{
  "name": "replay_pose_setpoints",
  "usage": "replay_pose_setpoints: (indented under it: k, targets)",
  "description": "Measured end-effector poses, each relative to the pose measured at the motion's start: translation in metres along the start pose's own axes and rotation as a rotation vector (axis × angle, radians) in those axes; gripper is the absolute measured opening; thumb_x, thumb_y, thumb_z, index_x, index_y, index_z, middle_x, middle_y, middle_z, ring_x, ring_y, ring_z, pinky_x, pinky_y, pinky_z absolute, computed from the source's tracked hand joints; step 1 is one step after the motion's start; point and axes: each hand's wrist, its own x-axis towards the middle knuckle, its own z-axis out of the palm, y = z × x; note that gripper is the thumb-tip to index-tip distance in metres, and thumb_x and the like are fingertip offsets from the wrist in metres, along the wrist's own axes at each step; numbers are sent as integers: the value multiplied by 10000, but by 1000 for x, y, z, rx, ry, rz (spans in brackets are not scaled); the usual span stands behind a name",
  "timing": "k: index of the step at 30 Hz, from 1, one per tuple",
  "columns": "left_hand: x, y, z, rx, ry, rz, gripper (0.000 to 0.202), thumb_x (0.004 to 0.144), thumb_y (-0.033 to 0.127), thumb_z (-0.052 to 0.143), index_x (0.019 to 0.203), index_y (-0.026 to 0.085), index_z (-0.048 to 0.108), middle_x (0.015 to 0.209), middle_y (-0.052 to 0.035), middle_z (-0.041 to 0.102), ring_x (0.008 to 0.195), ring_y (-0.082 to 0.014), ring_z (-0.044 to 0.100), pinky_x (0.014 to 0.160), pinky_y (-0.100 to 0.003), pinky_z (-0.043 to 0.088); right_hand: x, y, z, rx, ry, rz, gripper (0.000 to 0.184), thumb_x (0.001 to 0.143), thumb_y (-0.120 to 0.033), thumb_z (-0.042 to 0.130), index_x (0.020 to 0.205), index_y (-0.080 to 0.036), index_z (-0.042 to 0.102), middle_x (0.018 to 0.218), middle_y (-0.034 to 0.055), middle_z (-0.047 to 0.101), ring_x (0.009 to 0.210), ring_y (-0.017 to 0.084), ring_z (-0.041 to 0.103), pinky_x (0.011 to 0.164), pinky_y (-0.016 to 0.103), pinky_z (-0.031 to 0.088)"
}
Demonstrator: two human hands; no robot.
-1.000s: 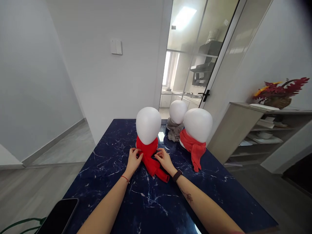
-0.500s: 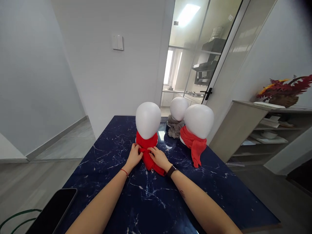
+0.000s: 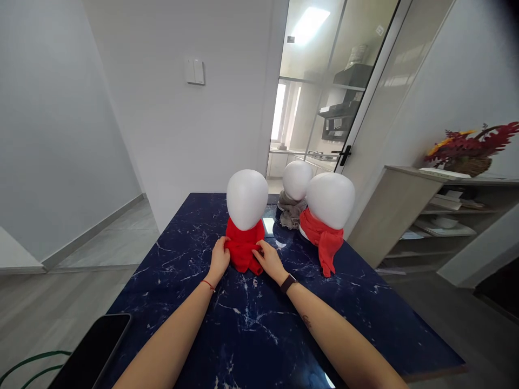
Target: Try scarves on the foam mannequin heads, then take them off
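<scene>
A white mannequin head point(image 3: 247, 199) stands upright on the dark blue marbled table point(image 3: 243, 340). Wrapped round its neck is a bright red scarf point(image 3: 244, 249), gathered in folds at the front. My left hand point(image 3: 220, 259) pinches the scarf at its left side, fingers closed on the cloth. On the opposite side, my right hand point(image 3: 271, 261) grips the scarf's right edge between thumb and fingers. The scarf's short lower ends hang onto the tabletop between the hands.
To the right stands another white mannequin head point(image 3: 330, 200) in a coral-red scarf point(image 3: 330, 243). Behind it is a third head point(image 3: 297, 180) with a grey scarf point(image 3: 292, 210). A black phone point(image 3: 91, 351) lies at the table's left edge. Shelves point(image 3: 425, 216) stand at right.
My hands have moved apart, spreading the scarf's front wider. The loose end that trailed toward my right wrist now sits bunched closer to the neck.
</scene>
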Motion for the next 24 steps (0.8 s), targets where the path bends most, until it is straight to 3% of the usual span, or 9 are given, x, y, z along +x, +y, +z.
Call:
replay_pose_setpoints:
  k: [5,8,11,14,20,24]
  targets:
    - [-2,3,1,-2,9,-23,229,527,-8,430,595,199,500,769,-16,500,780,-184,503,796,-318,416,1,0,-3,37,61,57,114,846,-288,466,887,-205,533,795,28,597,713,178,560,658,277,421]
    - [-1,1,-1,-38,47,-84,170,552,28,460,556,197,476,693,10,483,698,-159,468,717,-282,396,2,1,-4,87,94,110,126,848,-314,457,864,-207,522,773,23,601,687,176,562,634,273,416]
    - [1,-3,-2,-113,129,-176,97,660,125,458,598,197,481,601,38,447,606,-134,418,620,-251,360,3,4,-4,146,132,170,154,847,-348,452,855,-206,511,745,17,604,653,174,567,609,270,413]
    - [3,-9,-1,-227,223,-261,93,716,201,425,679,189,511,638,34,503,625,-125,445,596,-230,355,4,6,-3,230,150,220,178,843,-375,443,852,-206,499,729,11,604,620,167,578,596,268,419]
    - [8,-15,3,-530,344,-333,266,636,164,434,893,196,499,848,0,585,712,-114,552,650,-228,437,6,12,-2,422,217,332,200,775,-390,519,853,-206,507,616,-30,573,562,164,579,534,255,416]
    - [8,-13,2,-675,326,-350,296,574,137,459,855,186,538,807,9,585,655,-100,541,604,-211,431,9,19,-1,718,335,482,200,692,-327,605,823,-211,509,588,-58,567,502,137,564,467,226,409]
